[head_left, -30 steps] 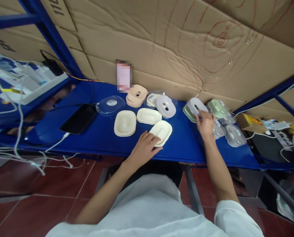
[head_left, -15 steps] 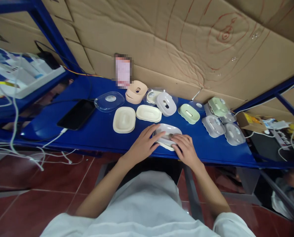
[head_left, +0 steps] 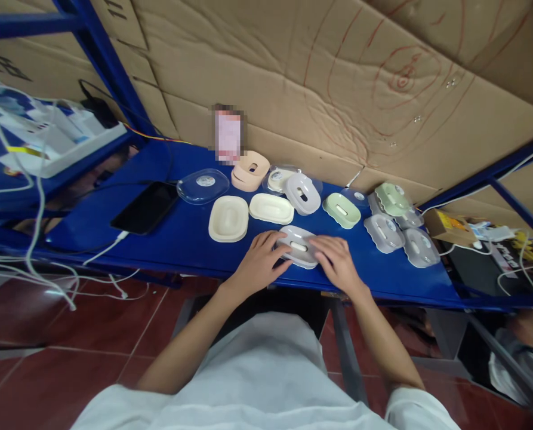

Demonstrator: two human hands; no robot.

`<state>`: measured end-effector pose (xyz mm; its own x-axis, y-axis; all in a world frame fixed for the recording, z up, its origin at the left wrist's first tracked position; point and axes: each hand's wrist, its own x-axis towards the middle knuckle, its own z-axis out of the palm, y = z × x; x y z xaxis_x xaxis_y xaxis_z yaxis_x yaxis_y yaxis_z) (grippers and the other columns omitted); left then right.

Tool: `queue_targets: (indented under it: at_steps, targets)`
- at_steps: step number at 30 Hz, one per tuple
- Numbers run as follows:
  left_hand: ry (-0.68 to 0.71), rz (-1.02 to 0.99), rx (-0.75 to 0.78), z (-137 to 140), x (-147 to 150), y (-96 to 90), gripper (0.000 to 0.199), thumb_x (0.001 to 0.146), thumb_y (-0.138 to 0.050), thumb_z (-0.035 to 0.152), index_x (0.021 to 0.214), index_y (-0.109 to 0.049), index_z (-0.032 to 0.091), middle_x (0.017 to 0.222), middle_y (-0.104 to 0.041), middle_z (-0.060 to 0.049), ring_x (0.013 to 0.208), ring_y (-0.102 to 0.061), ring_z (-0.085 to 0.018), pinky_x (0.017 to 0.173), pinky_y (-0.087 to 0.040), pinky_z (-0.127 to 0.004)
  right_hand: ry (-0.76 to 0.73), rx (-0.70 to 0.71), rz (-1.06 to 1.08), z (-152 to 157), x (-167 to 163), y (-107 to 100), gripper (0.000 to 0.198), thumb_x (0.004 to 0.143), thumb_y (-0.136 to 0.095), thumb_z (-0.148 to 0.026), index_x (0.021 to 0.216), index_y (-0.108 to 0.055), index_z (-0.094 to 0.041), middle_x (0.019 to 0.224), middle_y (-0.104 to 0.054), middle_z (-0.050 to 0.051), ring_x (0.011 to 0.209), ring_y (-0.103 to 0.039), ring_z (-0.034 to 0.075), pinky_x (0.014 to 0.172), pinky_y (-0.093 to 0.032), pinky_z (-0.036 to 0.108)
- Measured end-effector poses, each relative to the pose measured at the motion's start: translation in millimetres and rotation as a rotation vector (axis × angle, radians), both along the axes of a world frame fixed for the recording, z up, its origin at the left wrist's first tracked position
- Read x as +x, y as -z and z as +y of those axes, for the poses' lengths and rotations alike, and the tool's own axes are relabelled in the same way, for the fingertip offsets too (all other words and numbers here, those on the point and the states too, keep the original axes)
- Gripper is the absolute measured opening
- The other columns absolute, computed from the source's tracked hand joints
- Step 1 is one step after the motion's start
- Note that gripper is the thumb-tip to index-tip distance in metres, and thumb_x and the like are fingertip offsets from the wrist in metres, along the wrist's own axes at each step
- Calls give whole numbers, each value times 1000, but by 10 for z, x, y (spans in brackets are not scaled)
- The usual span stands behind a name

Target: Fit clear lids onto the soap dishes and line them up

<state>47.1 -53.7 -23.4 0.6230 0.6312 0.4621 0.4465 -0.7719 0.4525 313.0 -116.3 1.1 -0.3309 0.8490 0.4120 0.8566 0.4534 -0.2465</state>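
Holding grey dish (head_left: 299, 237) btwn L hand (head_left: 259, 260) & R hand (head_left: 339, 263), both ends part hidden

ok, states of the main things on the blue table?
Left hand, fingers at left end of grey tray
Right hand, fingers at its right end
Grey tray, uncovered
Cream square tray, uncovered, recess up
Nearer green tray, uncovered
Leftmost clear lid, lying off any tray
Phone, screen dark, white cable attached
Peach pieces, stacked askew
Grey boxes at right, apparently under clear lids
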Motion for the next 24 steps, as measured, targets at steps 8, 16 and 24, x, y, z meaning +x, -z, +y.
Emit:
queue_targets:
  at_steps: [8,16,24]
  targets:
    - [-48,-77,-103,-9,-18,-1,13,96,-70,25,107,-66,20,153,-51,-17,148,-50,-36,121,-47,-56,553,-171,-312,1367,1042,-480,61,96,-41,-10,155,-57,-15,161,-57,18,151,-49,36,122,-35,60]
    - [-34,-64,-130,2,-21,9,12,100,-68,28,110,-65,21,156,-50,-17,153,-45,-37,125,-44,-57,517,-469,-355,1886,1670,-504,74,82,-75,-32,153,-61,-16,151,-64,23,142,-57,47,119,-41,68]
    - [-23,-91,-244,-14,-37,-40,14,102,-67,32,110,-68,20,168,-36,-16,154,-47,-37,124,-47,-53,418,-419,-196,1840,1711,-408,79,91,-73,-59,156,-56,-18,152,-64,16,138,-63,34,119,-50,51]
